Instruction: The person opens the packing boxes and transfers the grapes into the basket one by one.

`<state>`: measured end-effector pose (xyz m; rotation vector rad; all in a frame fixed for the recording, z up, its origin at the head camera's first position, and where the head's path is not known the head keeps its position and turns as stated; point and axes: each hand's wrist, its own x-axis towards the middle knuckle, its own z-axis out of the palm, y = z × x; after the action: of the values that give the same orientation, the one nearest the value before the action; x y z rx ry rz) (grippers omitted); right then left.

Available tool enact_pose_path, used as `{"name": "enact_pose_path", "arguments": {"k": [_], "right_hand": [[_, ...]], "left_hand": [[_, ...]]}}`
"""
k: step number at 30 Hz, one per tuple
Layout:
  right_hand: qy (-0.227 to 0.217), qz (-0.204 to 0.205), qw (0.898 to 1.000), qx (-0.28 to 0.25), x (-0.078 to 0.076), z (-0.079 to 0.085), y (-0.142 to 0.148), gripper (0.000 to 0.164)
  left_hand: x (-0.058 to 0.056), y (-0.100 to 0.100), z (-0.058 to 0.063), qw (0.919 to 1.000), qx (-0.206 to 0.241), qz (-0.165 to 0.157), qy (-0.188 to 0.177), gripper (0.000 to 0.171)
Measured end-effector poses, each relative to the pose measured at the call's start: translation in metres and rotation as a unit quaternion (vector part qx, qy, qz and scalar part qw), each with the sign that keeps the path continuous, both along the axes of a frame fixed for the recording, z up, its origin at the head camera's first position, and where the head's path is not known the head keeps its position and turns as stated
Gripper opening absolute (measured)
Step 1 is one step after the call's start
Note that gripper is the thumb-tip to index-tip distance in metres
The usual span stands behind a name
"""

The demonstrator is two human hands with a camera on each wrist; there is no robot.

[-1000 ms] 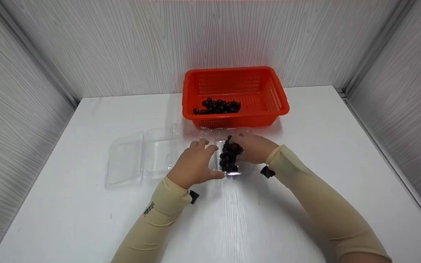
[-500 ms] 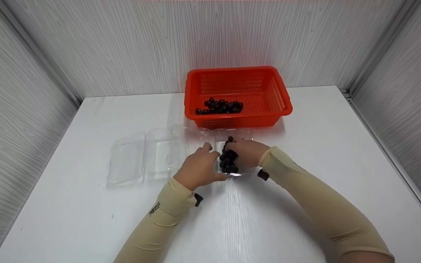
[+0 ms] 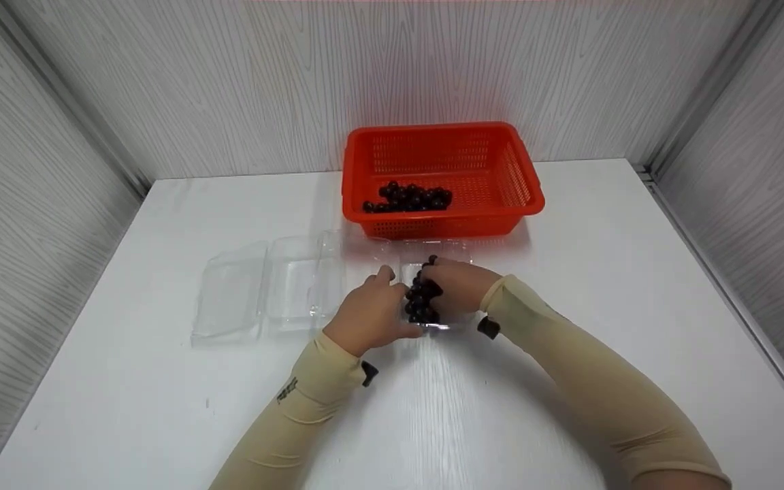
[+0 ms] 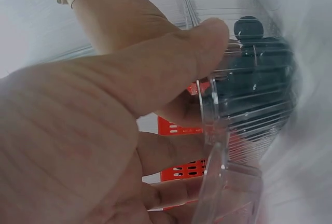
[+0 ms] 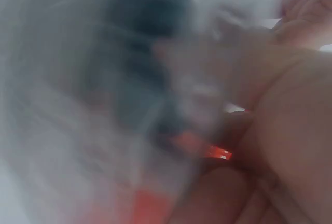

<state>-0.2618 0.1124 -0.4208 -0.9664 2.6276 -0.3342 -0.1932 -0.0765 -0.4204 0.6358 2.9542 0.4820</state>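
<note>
A bunch of dark grapes [image 3: 421,301] lies in a clear plastic clamshell box [image 3: 443,249] in front of the red basket. My right hand [image 3: 461,284] reaches into this box from the right, its fingers curled against the grapes. My left hand [image 3: 370,312] is at the box's left side, with the thumb near the front corner and the fingers spread toward the back. In the left wrist view the thumb lies at the box's rim, and the grapes [image 4: 259,81] show through its ribbed wall. Motion blurs the right wrist view.
Behind the box stands a red perforated basket [image 3: 444,226] with more dark grapes [image 3: 409,197] along its front. To the left, a second clear clamshell box [image 3: 232,292] lies open on the white table [image 3: 392,422]. A wood-grained wall [image 3: 283,82] rises at the back.
My right hand has shifted slightly left, deeper over the grapes. My left hand has moved a little right and closer against the box. The grapes have shifted slightly within it.
</note>
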Motion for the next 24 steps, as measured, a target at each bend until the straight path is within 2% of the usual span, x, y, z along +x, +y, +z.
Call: {"name": "enact_pose_path", "arguments": {"k": [5,8,14,17,20,22,24], "right_hand": [[-0.02,-0.017,1.0,-0.01,-0.0036,-0.0015,0.0017,0.001],[-0.03,-0.03,0.999,-0.012,-0.0039,-0.0011,0.0031,0.004],[-0.043,-0.039,0.998,-0.012,-0.0038,0.0001,0.0034,0.006],[-0.052,-0.049,0.997,-0.015,-0.0032,0.0003,0.0029,0.017],[-0.053,-0.052,0.997,-0.016,-0.0019,0.0004,0.0025,0.044],[-0.048,-0.042,0.998,-0.009,-0.001,0.001,0.0021,0.058],[-0.036,-0.021,0.999,-0.001,-0.0005,0.0013,0.0017,0.06]], "left_hand": [[0.0005,0.0004,-0.0001,0.9999,0.011,0.0,-0.005,0.06],[0.0006,0.0001,0.0005,0.9999,0.016,-0.002,-0.006,0.06],[-0.0005,-0.0011,0.0002,0.9998,-0.002,0.002,-0.02,0.061],[-0.0015,-0.0009,-0.0001,0.9995,-0.008,0.009,-0.029,0.063],[-0.0026,-0.0003,-0.0001,0.9992,-0.003,0.021,-0.034,0.075],[-0.0031,0.0003,0.0002,0.999,0.002,0.028,-0.035,0.085],[-0.003,0.001,0.0006,0.9988,0.004,0.033,-0.035,0.091]]}}
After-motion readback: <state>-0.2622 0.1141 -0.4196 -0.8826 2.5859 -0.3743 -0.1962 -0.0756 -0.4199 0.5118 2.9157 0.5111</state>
